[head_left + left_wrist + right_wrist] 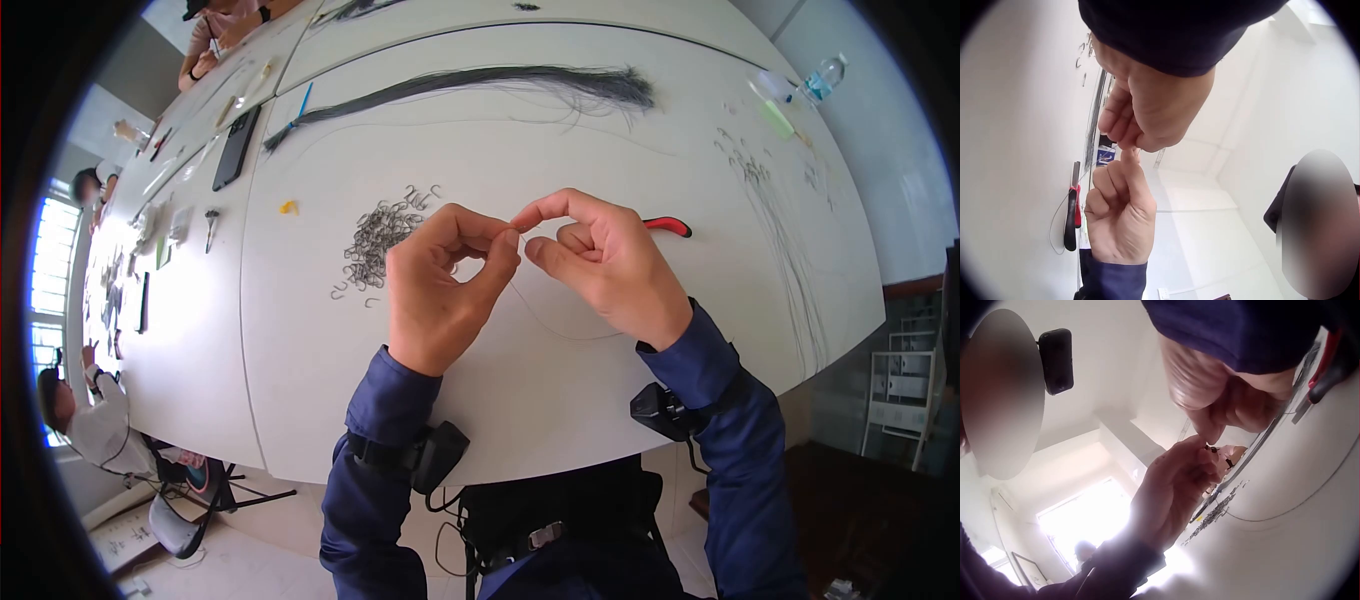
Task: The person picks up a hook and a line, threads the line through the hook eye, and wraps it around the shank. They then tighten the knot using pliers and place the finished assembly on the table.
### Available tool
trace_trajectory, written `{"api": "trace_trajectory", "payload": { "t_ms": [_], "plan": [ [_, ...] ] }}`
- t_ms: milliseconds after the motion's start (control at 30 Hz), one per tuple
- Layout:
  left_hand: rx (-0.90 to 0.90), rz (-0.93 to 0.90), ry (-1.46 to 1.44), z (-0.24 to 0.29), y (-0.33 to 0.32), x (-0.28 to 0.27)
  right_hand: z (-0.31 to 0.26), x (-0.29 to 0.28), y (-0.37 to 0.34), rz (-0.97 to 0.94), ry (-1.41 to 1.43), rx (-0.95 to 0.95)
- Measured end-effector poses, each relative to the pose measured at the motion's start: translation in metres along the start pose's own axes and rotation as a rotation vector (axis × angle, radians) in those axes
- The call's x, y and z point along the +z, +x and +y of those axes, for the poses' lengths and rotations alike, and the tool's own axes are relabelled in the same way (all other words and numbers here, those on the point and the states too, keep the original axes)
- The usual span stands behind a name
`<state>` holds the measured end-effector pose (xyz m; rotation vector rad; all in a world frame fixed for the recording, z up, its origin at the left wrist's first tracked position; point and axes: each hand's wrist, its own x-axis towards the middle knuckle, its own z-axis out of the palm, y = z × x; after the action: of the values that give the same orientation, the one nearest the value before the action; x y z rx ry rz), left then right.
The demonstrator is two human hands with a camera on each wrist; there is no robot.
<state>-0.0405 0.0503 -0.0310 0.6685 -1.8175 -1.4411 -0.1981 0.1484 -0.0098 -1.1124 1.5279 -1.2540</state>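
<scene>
Both hands meet at the fingertips above the white table. My left hand [450, 275] pinches a thin grey line [548, 328] between thumb and forefinger. My right hand [610, 260] pinches the same line close beside, its forefinger tip right at the left fingertips. From there the line drops in a loose curve toward the table under the right hand. Whether a hook sits between the fingertips, I cannot tell. A pile of small metal fish hooks [375, 243] lies just left of the left hand. Red-and-black pliers [1072, 215] lie beyond the right hand, partly hidden by it in the head view.
A long bundle of dark line [460, 82], tied with a blue tie, lies across the back. Hooks with lines attached [785, 250] spread at the right, near a plastic bottle [825, 77]. A phone [236, 148] and a yellow piece [289, 207] are at the left. People sit at neighbouring tables.
</scene>
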Motion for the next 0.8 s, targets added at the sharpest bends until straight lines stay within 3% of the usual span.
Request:
{"api": "trace_trajectory", "payload": {
  "t_ms": [133, 433, 533, 633, 800],
  "plan": [
    [0.082, 0.089, 0.116, -0.008, 0.002, 0.0, 0.001, 0.009, -0.001, 0.088, -0.041, -0.055],
    [0.05, -0.04, 0.23, 0.002, 0.001, 0.0, 0.01, 0.006, 0.005, 0.168, -0.105, -0.061],
    [0.2, 0.044, 0.175, -0.007, 0.006, 0.004, 0.013, 0.006, 0.006, 0.17, -0.127, -0.059],
    [0.231, 0.012, 0.226, -0.009, 0.006, 0.002, 0.015, 0.005, 0.006, 0.164, -0.144, -0.062],
    [0.075, -0.04, 0.269, -0.004, 0.002, -0.001, 0.016, 0.007, 0.005, 0.152, -0.143, -0.062]
  ]
}}
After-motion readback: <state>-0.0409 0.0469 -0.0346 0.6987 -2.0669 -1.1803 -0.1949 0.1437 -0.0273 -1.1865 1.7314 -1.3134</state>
